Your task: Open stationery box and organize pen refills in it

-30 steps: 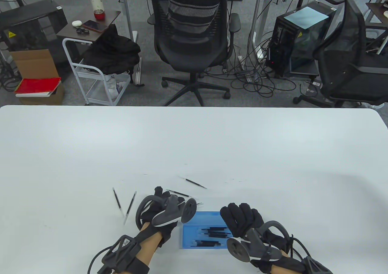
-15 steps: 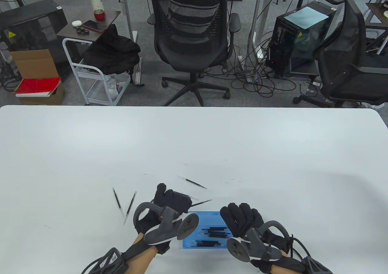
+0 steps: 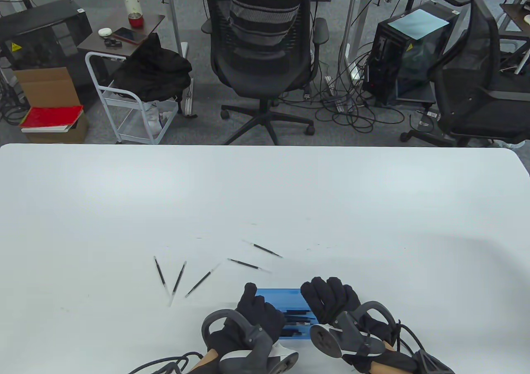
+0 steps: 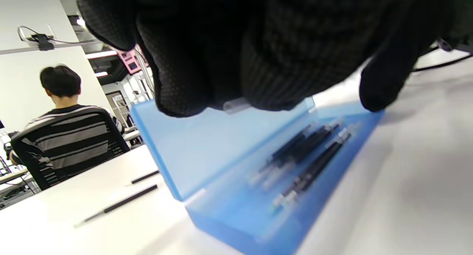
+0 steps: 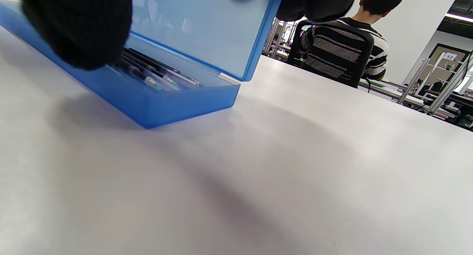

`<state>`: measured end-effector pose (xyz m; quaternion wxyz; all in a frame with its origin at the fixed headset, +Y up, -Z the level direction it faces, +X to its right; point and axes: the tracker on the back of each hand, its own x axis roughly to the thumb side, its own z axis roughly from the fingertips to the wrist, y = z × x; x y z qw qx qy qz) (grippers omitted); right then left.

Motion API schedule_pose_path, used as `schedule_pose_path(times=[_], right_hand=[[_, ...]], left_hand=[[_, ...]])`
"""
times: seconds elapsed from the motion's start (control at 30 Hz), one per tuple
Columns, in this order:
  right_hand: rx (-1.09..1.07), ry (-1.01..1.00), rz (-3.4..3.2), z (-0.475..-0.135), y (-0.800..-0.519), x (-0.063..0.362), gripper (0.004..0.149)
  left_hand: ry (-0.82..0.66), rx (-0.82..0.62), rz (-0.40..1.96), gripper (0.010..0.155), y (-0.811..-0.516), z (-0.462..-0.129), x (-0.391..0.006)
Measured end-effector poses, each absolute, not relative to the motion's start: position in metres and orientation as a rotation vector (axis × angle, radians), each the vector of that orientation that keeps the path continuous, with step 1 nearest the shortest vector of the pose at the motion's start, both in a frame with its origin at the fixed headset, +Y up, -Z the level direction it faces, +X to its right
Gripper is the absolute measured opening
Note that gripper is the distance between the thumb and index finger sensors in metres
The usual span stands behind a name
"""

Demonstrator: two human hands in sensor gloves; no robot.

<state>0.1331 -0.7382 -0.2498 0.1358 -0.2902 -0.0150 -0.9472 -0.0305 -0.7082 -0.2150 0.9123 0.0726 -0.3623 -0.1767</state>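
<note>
Scanning from the left, I count five loose pen refills (image 3: 158,269) on the white table (image 3: 265,191), fanned out beyond the box and well apart from both hands. My left hand (image 3: 258,314) sits over the left part of the blue stationery box (image 3: 285,297); in its wrist view the fingers curl above the box and a clear refill end (image 4: 236,105) shows just under them, so I judge it pinches one refill, though the grip itself is hidden. Several refills already lie lengthwise in the tray. My right hand (image 3: 331,299) props the lid (image 5: 192,29) upright, fingers over its top edge and thumb near the tray.

To do this drop well, I judge: lower the refill parallel to those inside, let go low so it does not bounce out, and keep the lid steady. Next reach should take the nearest loose one.
</note>
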Motion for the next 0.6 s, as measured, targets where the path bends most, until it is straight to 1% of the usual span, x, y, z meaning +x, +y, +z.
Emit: schedule_pose_path(times=[0.3, 0.6], right_hand=[[-0.84, -0.043, -2.743, -0.25, -0.738, 0.133, 0.113], [-0.839, -0.044, -2.744, -0.25, -0.738, 0.133, 0.113]], left_hand=[[-0.791, 0.088, -0.365, 0.048, -0.726, -0.216, -0.019], [-0.768, 0.103, -0.453, 0.048, -0.738, -0.217, -0.013]])
